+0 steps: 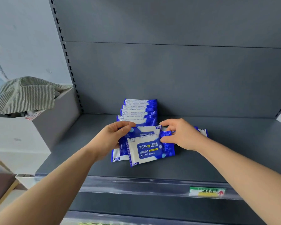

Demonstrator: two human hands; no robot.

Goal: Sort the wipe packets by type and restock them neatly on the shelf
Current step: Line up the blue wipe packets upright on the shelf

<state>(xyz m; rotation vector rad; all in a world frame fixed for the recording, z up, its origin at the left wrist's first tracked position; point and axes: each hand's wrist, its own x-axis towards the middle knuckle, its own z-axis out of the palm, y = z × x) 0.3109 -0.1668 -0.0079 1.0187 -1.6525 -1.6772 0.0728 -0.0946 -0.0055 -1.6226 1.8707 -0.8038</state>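
On the dark grey shelf, a row of several blue-and-white alcohol wipe packets stands upright, running toward the back panel. In front of the row lie loose packets of the same kind. One packet lies label up and tilted; another is behind it, its label upside down. My left hand grips the left end of the rear loose packet. My right hand pinches the blue right end of a loose packet, hiding further packets behind it.
A white cardboard box draped with striped cloth stands left of the shelf unit. A clear price rail with a green and yellow label runs along the shelf's front edge. The slotted upright bounds the left side.
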